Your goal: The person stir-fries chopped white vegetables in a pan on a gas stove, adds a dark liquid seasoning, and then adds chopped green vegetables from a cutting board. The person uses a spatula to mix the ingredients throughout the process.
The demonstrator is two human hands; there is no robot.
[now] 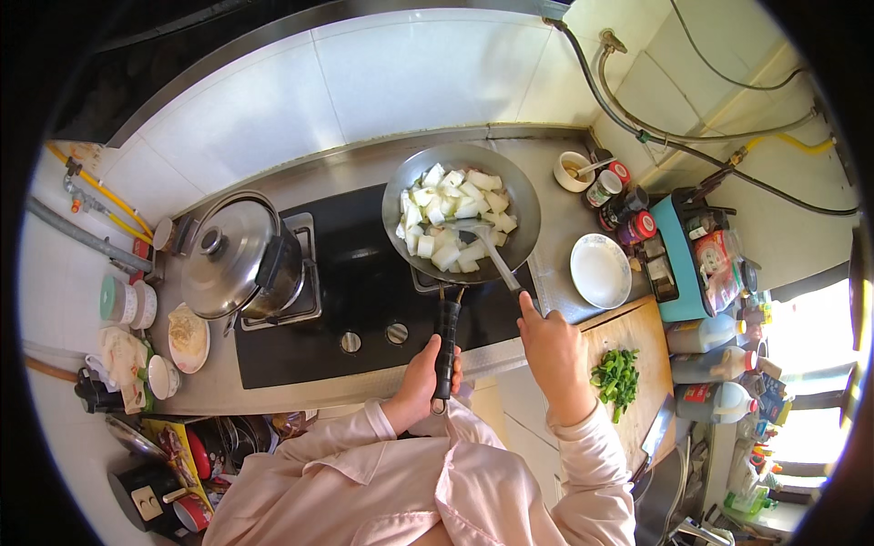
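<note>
My left hand [425,375] is closed around the black handle [446,341] of a metal wok [526,239] on the right burner. In my right hand [554,351] is the dark grip of a metal spatula [500,263], whose blade lies among white vegetable chunks [447,205] inside the wok. A wooden cutting board [655,348] to the right of my right hand bears chopped green leaves [615,379] and a kitchen knife [657,426].
A lidded steel pot [229,252] stands on the left burner. Right of the wok are a white bowl [601,271], a small bowl with a spoon [570,174] and several jars. Large bottles [713,364] line the board's far side. A plate [189,341] lies at the left.
</note>
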